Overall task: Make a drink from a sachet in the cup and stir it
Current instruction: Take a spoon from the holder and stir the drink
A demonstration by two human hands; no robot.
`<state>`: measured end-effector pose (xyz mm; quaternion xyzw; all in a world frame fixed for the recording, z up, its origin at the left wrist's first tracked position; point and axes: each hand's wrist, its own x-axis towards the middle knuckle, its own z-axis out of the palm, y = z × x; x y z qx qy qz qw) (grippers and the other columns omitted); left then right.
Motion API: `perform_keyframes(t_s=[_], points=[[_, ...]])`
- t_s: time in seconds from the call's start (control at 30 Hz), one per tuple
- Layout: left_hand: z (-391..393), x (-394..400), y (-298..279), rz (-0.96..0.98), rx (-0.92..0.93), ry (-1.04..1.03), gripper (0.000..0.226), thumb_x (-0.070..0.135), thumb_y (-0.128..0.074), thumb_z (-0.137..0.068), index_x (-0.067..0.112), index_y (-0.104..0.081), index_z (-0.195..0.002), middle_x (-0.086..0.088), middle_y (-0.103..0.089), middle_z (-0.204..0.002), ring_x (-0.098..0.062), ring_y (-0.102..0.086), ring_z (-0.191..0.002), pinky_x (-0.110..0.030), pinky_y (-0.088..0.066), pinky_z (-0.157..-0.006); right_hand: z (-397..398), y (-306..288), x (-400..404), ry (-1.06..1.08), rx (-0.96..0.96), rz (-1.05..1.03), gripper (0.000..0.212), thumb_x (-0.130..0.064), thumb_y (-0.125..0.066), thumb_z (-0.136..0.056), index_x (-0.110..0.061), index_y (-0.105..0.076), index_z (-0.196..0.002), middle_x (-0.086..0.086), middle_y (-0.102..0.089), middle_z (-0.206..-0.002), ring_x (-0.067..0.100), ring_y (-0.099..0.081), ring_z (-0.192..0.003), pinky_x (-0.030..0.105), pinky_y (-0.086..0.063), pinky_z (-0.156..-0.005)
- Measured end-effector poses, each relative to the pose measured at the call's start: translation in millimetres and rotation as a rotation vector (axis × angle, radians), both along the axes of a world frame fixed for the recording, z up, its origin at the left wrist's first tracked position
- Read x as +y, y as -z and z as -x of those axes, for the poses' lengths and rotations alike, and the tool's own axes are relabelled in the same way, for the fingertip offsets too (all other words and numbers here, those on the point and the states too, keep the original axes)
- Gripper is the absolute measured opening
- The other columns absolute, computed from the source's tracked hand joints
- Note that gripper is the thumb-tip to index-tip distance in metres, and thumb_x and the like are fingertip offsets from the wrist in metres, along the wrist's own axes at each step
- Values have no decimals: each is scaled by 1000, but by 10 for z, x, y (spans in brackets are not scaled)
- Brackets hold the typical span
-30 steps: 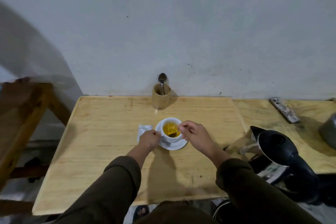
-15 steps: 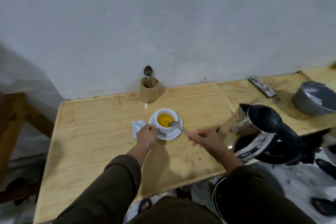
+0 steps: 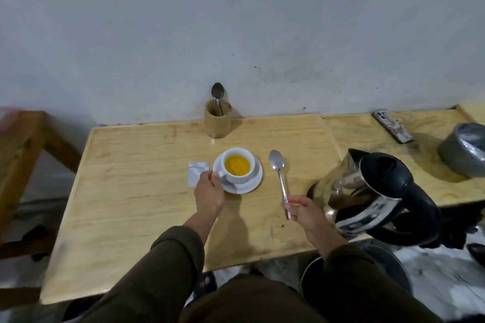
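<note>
A white cup full of yellow-orange drink stands on a white saucer in the middle of the wooden table. My left hand pinches the cup's handle at the saucer's left edge. My right hand holds a metal spoon by the end of its handle, out of the cup and to its right, bowl pointing away from me. A torn silver sachet lies flat just left of the saucer.
A wooden holder with another spoon stands by the wall. A steel and black kettle sits close to my right hand. Farther right are a remote-like device and a grey pot. A wooden frame stands left.
My right hand lifted the spoon out of the cup and drew it back to the right. My left hand stayed on the cup's handle. The view shifted.
</note>
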<state>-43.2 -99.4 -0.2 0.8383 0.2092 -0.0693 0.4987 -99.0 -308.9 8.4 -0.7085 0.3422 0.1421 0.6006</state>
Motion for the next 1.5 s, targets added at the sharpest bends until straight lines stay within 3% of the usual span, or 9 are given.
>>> perform_keyframes(t_s=[0.13, 0.33, 0.47, 0.63, 0.77, 0.87, 1.1, 1.33, 1.5], points=[[88, -139, 23, -15, 54, -71, 37, 18, -35, -101, 4, -47, -132, -17, -58, -131, -36, -52, -122, -36, -40, -99, -220, 86, -19, 101, 59, 24, 13, 2, -60, -86, -11, -59, -83, 7, -59, -75, 17, -54, -67, 23, -44, -58], [208, -284, 125, -54, 96, -59, 40, 13, -45, -95, 14, -49, -135, -8, -62, -131, -29, -55, -123, -31, -40, -99, -422, 276, -30, 64, 121, 151, 30, -3, -68, -79, -24, -57, -61, 9, -65, -84, 24, -59, -80, 39, -54, -79], [195, -318, 173, -98, 115, -75, 38, 19, -53, -93, 17, -53, -130, -4, -64, -127, -25, -57, -120, -21, -34, -84, -438, 325, -40, -2, 131, 253, 31, -8, -71, -77, -24, -54, -56, 8, -65, -83, 28, -62, -87, 39, -56, -84], [217, -400, 176, -93, 84, -128, 40, 20, -61, -88, 19, -55, -128, -2, -68, -122, -22, -60, -117, -20, -35, -85, -458, 320, -31, -100, 118, 353, 32, -12, -71, -78, -22, -51, -55, 10, -70, -87, 24, -60, -81, 28, -50, -73], [204, -423, 159, -114, 110, -147, 44, 18, -61, -88, 17, -52, -131, -5, -67, -123, -23, -59, -120, -29, -42, -98, -476, 277, -54, -247, 129, 443, 9, -17, -68, -82, -13, -64, -75, 14, -71, -99, 31, -64, -99, 30, -52, -81], [196, -435, 129, -100, 127, -156, 47, 16, -60, -89, 16, -49, -134, -6, -67, -126, -23, -57, -123, -30, -41, -102, -494, 269, -105, -360, 130, 540, 21, -20, -66, -83, -4, -70, -95, 16, -70, -106, 33, -63, -103, 36, -52, -89], [221, -415, 86, -79, 159, -103, 48, 16, -56, -90, 19, -45, -137, -4, -65, -128, -23, -56, -124, -31, -41, -103, -496, 184, -112, -462, 144, 633, 22, -26, -60, -88, -7, -66, -99, 9, -69, -108, 27, -64, -101, 25, -43, -70], [212, -330, 29, -53, 208, -40, 48, 15, -53, -91, 17, -44, -138, -4, -63, -131, -25, -55, -125, -32, -41, -103, -468, 190, -49, -447, 167, 699, 22, -23, -64, -86, -4, -71, -94, 13, -72, -101, 30, -65, -98, 34, -55, -81], [187, -257, -76, -64, 238, 92, 45, 18, -49, -92, 13, -44, -136, -8, -59, -133, -29, -54, -124, -35, -43, -100, -413, 155, 24, -395, 188, 730, 24, -25, -64, -86, -4, -72, -90, 13, -72, -97, 30, -66, -92, 35, -58, -76]])
